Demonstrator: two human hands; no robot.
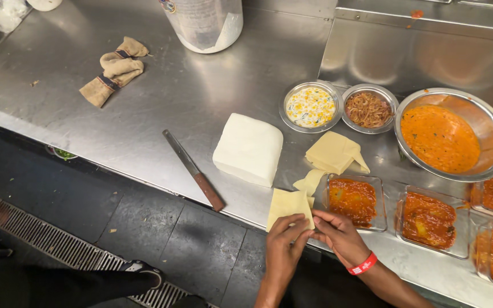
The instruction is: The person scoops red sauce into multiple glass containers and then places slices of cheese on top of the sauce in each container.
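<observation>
Cheese slice (288,206) flat at counter (189,97) edge, pinched by left hand (283,245), right hand (340,235).

The sheet (290,206) pinched by both hands is pale yellow, like the folded stack (333,152) at its one o'clock. The block (249,148) at eleven o'clock is plain white. The knife (194,169) at nine o'clock has a grey blade and reddish-brown handle. The cloth (114,71) far off at ten o'clock is tan with a dark stripe. One small bowl (310,106) holds a white mix speckled yellow; its neighbour (369,109) holds brown shreds. The big bowl (451,133) at two o'clock is filled with smooth orange. The trays (352,201) at three o'clock show red-orange sauce. The wristband (363,264) is red with white marks. The counter (189,91) is dull silver.
</observation>
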